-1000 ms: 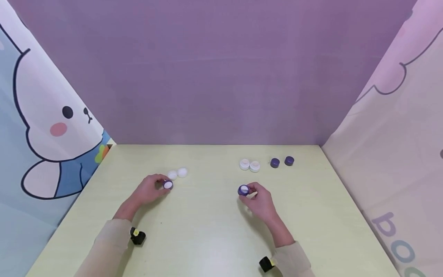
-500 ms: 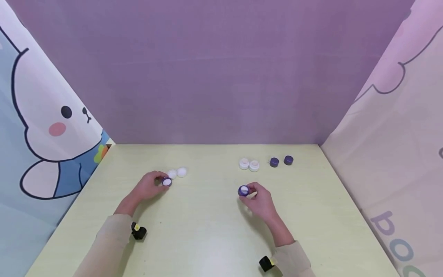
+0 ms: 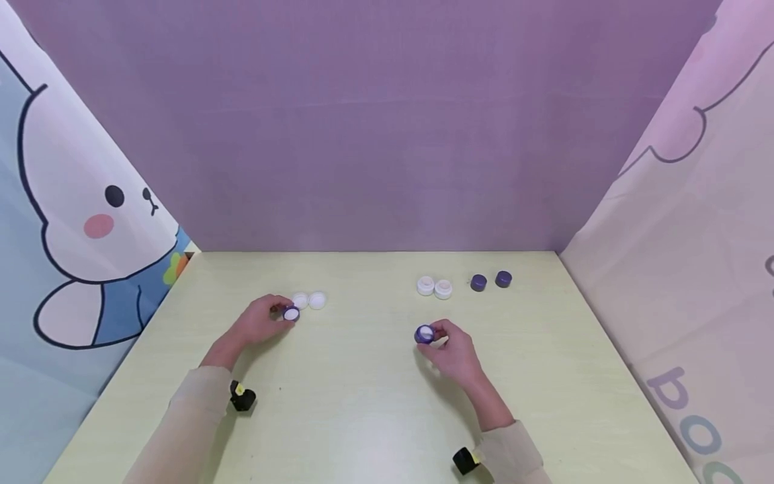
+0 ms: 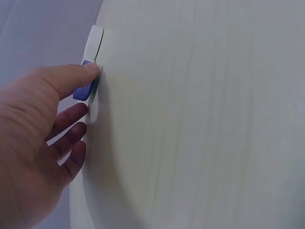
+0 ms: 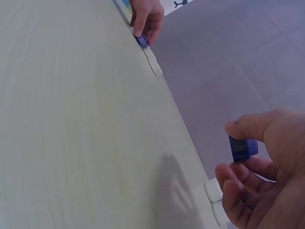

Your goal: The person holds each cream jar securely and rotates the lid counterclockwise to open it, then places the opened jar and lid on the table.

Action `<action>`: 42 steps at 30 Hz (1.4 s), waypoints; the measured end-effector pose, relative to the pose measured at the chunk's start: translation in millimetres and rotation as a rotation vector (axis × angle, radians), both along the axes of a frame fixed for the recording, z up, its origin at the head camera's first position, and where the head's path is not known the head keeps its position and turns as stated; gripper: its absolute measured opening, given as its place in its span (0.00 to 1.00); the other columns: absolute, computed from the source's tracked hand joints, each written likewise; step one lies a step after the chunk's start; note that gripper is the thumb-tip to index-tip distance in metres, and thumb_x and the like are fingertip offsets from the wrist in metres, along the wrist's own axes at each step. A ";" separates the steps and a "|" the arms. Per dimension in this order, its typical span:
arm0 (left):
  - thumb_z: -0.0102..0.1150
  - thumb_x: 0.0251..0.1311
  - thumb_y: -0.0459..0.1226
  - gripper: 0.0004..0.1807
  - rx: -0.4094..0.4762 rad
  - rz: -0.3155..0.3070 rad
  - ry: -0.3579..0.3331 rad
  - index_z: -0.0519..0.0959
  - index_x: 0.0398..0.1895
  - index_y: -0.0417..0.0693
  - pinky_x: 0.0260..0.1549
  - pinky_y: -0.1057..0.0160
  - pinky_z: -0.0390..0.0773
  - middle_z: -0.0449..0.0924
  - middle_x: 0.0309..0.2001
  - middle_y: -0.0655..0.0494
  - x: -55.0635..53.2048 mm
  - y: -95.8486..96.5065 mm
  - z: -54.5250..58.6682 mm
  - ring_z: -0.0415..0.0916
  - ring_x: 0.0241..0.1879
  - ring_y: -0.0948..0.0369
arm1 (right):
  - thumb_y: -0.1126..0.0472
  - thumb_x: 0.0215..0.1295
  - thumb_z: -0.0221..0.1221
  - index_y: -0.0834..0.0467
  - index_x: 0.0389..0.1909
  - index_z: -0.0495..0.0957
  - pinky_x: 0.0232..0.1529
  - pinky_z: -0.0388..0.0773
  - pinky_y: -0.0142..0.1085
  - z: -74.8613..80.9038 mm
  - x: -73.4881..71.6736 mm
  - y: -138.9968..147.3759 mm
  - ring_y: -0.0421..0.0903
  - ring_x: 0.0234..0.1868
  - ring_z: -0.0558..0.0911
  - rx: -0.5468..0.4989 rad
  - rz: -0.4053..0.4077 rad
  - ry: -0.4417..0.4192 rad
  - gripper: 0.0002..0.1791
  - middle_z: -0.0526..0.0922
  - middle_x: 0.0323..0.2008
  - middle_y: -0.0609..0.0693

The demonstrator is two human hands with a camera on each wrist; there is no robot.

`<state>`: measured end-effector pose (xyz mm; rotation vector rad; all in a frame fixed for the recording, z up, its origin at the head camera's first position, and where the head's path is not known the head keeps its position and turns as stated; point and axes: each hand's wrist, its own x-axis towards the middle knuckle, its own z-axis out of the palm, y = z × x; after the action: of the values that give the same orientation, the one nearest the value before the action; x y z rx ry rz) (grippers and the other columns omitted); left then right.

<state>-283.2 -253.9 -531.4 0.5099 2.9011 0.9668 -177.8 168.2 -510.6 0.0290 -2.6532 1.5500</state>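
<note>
My left hand (image 3: pixel 259 323) pinches a small purple round lid (image 3: pixel 291 314) with a white inner face turned up. It is low over the table, right beside two flat white discs (image 3: pixel 317 300) that look like lids. In the left wrist view my thumb lies along the edge of the purple lid (image 4: pixel 84 81). My right hand (image 3: pixel 457 354) holds a small purple jar (image 3: pixel 424 334) between thumb and fingertips, above the table, its round whitish top facing up. The right wrist view shows this jar (image 5: pixel 242 149) from the side.
Two small white jars (image 3: pixel 443 290) stand side by side at the back right. Further right are two small dark purple round pieces (image 3: pixel 478 283), a little apart. A purple panel (image 3: pixel 381 134) rises behind the pale table (image 3: pixel 357 410); printed cloth hangs on both sides.
My left hand has moved slightly away from me, bringing the purple lid closer beside the white discs. My right hand stays nearly still with the jar.
</note>
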 end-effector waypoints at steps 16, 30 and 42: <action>0.72 0.51 0.33 0.22 0.008 0.005 0.003 0.79 0.51 0.38 0.50 0.46 0.73 0.78 0.45 0.43 -1.1 2.3 2.3 0.74 0.47 0.46 | 0.65 0.52 0.71 0.59 0.42 0.78 0.24 0.75 0.35 -2.0 -2.2 -2.8 0.44 0.23 0.75 0.001 0.010 -0.017 0.17 0.80 0.34 0.50; 0.71 0.55 0.36 0.24 0.096 -0.010 0.070 0.77 0.55 0.38 0.49 0.43 0.73 0.76 0.51 0.42 14.4 10.7 15.8 0.73 0.50 0.43 | 0.65 0.51 0.72 0.60 0.42 0.79 0.26 0.76 0.35 1.3 -6.9 1.5 0.44 0.23 0.77 0.020 -0.025 0.009 0.17 0.80 0.34 0.51; 0.63 0.62 0.50 0.22 0.135 -0.260 -0.056 0.78 0.54 0.48 0.46 0.51 0.75 0.79 0.50 0.49 44.5 61.8 50.3 0.76 0.45 0.57 | 0.64 0.50 0.73 0.62 0.42 0.79 0.31 0.75 0.37 0.6 -25.6 12.2 0.44 0.28 0.79 0.099 -0.083 0.047 0.18 0.83 0.35 0.53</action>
<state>-238.6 -192.1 -481.1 0.8286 2.6460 1.1183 -203.5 180.5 -510.0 -0.0394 -2.6559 1.3764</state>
